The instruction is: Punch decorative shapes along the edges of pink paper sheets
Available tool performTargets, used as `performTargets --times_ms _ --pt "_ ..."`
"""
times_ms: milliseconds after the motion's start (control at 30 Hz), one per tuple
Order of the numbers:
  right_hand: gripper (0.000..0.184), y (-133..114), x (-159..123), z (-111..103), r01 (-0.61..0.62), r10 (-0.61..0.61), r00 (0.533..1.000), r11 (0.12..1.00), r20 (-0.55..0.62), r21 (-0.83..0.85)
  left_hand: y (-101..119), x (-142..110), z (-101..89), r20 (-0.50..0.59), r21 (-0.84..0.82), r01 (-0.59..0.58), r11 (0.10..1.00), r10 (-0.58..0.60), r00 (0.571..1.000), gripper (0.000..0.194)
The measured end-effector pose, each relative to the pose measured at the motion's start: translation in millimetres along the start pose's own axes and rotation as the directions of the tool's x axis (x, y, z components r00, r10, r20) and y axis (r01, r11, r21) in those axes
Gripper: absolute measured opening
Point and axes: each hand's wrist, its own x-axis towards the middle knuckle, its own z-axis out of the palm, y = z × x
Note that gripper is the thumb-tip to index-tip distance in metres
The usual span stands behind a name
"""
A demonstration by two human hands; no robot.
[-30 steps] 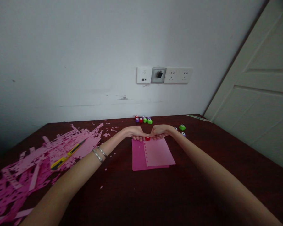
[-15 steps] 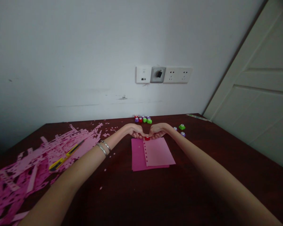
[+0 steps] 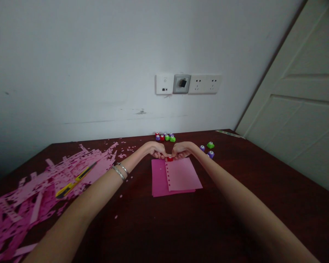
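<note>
Red craft punch sits at the far-left corner of a light pink sheet, at the far end of a column of small holes that runs down the sheet's left edge. We record both hands on it: the left hand and the right hand meet over the punch from either side, grasping it with thumbs close together on top and the other fingers curled. The exact placing of the fingertips we cannot tell. Below the light sheet we see darker pink sheets, exposed on its left and along the near edge.

On the left of the dark wooden table we note a heap of punched pink paper scraps with a yellow utility knife lying on it, and small paper cutouts scattered between heap and sheets. Two silver bracelets circle the left wrist. Behind the hands, near the wall, we find a cluster of red, purple and green punches; beyond the right forearm, a green punch near purple punches.
</note>
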Motion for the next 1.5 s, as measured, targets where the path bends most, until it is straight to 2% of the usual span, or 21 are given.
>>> performTargets --times_ms 233,433,600,700,767,833,933,967,1000,1067,1133,1200,1267,1367,1500 --pt "0.018 -6 4 2 -0.115 0.115 0.993 0.993 -0.01 -0.032 0 0 7.9 -0.122 -0.003 0.036 0.999 -0.036 0.992 0.011" --pt "0.021 -8 -2 6 -0.117 0.115 0.992 0.993 -0.052 -0.035 0 -6 13.9 -0.16 -0.049 0.023 0.999 -0.031 0.987 0.015" --pt "0.021 -10 -18 9 -0.091 0.085 0.99 0.995 -0.115 -0.047 -5 -12 22.1 -0.309 -0.062 -0.05 0.997 0.029 0.951 0.027" --pt "0.026 -8 -27 11 -0.049 0.031 0.976 0.996 -0.214 -0.08 -5 -19 28.6 -0.409 -0.007 -0.105 0.994 0.093 0.908 0.033" --pt "0.033 -3 -31 13 -0.008 -0.032 0.955 0.991 -0.294 -0.133 -3 -26 33.5 -0.474 0.09 -0.114 0.989 0.143 0.869 0.034" --pt "0.039 3 -34 15 0.038 -0.099 0.932 0.983 -0.349 -0.178 1 -34 41.0 -0.567 0.238 -0.054 0.97 0.184 0.803 0.035" --pt "0.043 12 -37 16 0.121 -0.185 0.889 0.977 -0.418 -0.175 7 -47 62.4 -0.705 0.454 0.125 0.882 0.271 0.655 0.029" --pt "0.042 15 -37 16 0.151 -0.215 0.87 0.973 -0.444 -0.176 9 -51 72.5 -0.713 0.508 0.168 0.845 0.303 0.633 0.028" --pt "0.039 18 -37 16 0.184 -0.253 0.847 0.965 -0.467 -0.188 10 -54 83.7 -0.697 0.569 0.191 0.8 0.345 0.629 0.03" --pt "0.032 23 -35 17 0.258 -0.342 0.802 0.938 -0.489 -0.232 11 -58 106.4 -0.637 0.663 0.225 0.714 0.381 0.67 0.04" --pt "0.029 26 -31 20 0.333 -0.413 0.78 0.91 -0.469 -0.248 9 -59 125.0 -0.565 0.72 0.23 0.655 0.361 0.742 0.053" --pt "0.031 28 -27 23 0.379 -0.444 0.793 0.896 -0.418 -0.233 5 -57 136.2 -0.511 0.737 0.22 0.639 0.314 0.8 0.069" --pt "0.036 30 -24 25 0.399 -0.463 0.806 0.885 -0.369 -0.24 0 -54 139.9 -0.48 0.723 0.209 0.658 0.261 0.838 0.079" --pt "0.038 31 -21 27 0.409 -0.497 0.799 0.862 -0.338 -0.3 -4 -52 137.9 -0.451 0.689 0.192 0.699 0.206 0.868 0.081" --pt "0.034 31 -19 27 0.421 -0.537 0.779 0.831 -0.324 -0.364 -2 -55 135.3 -0.435 0.674 0.179 0.717 0.19 0.88 0.081"
